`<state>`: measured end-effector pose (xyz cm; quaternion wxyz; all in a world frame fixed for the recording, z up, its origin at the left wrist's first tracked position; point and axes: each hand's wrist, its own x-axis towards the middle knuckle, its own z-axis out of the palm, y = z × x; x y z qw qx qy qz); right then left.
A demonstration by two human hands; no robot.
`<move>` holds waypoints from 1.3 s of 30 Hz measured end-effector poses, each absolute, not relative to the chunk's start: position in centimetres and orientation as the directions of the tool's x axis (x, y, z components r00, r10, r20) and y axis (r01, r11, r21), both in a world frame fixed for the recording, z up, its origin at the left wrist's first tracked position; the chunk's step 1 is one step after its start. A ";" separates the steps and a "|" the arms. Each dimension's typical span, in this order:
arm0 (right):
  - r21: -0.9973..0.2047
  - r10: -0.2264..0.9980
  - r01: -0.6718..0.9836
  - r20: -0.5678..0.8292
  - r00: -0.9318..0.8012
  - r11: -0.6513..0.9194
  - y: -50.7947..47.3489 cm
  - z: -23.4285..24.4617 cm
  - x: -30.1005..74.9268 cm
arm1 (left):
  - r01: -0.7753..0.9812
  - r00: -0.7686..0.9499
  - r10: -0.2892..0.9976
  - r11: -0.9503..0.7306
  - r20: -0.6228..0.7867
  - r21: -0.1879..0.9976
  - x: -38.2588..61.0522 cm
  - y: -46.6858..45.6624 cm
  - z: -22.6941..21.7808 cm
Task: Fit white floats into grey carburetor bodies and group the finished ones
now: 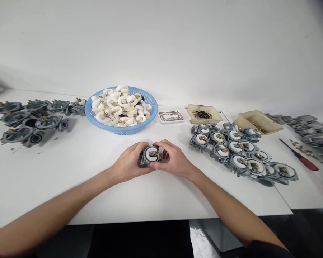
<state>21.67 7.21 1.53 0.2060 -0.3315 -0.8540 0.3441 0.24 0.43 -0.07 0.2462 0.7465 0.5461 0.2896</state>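
Both of my hands meet at the middle of the white table (70, 179) around one grey metal carburetor body (150, 156) with a white ring-shaped float on top. My left hand (129, 161) wraps its fingers round the left side of it. My right hand (171, 157) closes on the right side, fingertips over the float. The part rests just above or on the tabletop; I cannot tell which.
A blue basket (150, 107) of white floats stands behind my hands. Bare carburetor bodies (29, 122) lie far left; several with floats fitted (239, 150) lie right. Small trays (204, 114) hold clips and pins. A red-handled screwdriver (301, 156) lies at the right.
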 end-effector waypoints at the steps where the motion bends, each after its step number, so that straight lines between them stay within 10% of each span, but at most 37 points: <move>1: -0.726 0.700 0.420 0.118 -0.704 0.545 7.2 1.5 21.7 | 0.680 0.251 0.953 -0.298 0.169 0.670 0.2 0.4 -0.2; 12: -0.671 0.726 0.454 0.187 -0.662 0.586 6.7 1.5 20.9 | 0.688 0.247 0.952 -0.303 0.180 0.660 -0.2 0.8 -0.2; 21: -0.115 0.703 0.700 0.243 -0.669 0.705 7.7 3.6 23.6 | 0.684 0.253 0.942 -0.334 0.219 0.649 -0.5 0.6 -1.1; 28: 0.047 0.735 0.746 0.142 -0.663 0.664 7.7 9.4 30.4 | 0.701 0.316 0.931 -0.357 0.181 0.618 -0.3 0.4 -0.8; 39: -0.014 0.959 0.999 0.283 -0.032 0.038 13.6 19.6 44.5 | 0.731 0.372 0.903 -0.427 0.214 0.532 -0.6 0.3 -1.4</move>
